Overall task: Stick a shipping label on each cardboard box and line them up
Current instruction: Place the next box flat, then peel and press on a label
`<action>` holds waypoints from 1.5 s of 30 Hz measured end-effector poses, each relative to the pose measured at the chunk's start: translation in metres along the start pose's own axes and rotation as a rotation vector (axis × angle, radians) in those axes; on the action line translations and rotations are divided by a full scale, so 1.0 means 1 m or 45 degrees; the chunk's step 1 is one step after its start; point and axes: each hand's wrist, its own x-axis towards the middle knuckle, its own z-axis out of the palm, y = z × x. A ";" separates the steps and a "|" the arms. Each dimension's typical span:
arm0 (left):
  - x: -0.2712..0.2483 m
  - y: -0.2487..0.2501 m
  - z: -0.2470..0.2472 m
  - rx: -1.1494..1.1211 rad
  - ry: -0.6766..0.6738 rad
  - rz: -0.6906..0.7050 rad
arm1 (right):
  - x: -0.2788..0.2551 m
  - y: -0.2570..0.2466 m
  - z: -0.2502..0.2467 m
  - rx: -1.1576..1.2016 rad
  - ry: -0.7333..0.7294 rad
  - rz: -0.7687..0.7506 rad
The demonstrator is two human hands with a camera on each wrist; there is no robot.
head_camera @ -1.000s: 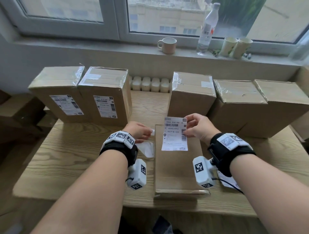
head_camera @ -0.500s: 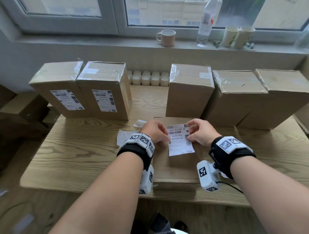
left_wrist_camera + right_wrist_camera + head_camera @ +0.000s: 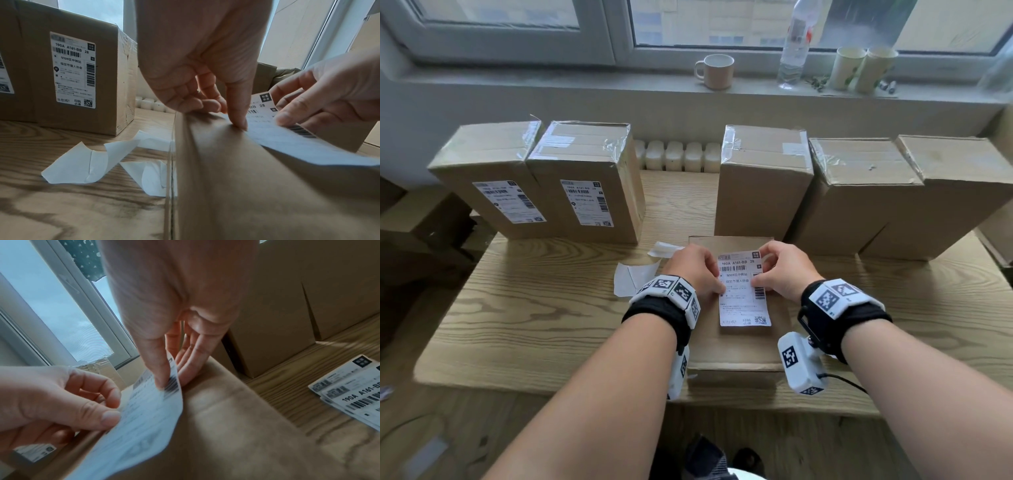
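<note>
Head view: both hands pinch the label (image 3: 743,291) by its sides over the flat box (image 3: 736,346).
Left hand (image 3: 697,270): fingers (image 3: 239,120) pin the left edge.
Right hand (image 3: 786,270): thumb and fingers nip the right edge.
Advice: square it up, then smooth from the far end toward the worktop's near edge.

The label's (image 3: 144,418) small print is blurred. The spare labels (image 3: 353,395) are cut off by the picture's edge. Whether the label's near end touches the box (image 3: 246,186) is unclear.
</note>
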 end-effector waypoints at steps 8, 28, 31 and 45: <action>0.002 -0.001 0.002 0.024 -0.002 -0.020 | -0.003 -0.010 0.000 -0.596 0.063 0.078; 0.028 0.012 0.001 0.120 0.278 -0.233 | 0.026 -0.001 -0.004 -0.291 0.091 0.362; 0.033 0.013 0.003 0.104 0.295 -0.261 | 0.030 0.002 -0.002 -0.288 0.092 0.413; 0.012 0.009 0.002 0.064 0.201 -0.259 | 0.014 0.004 -0.003 -0.252 -0.057 0.439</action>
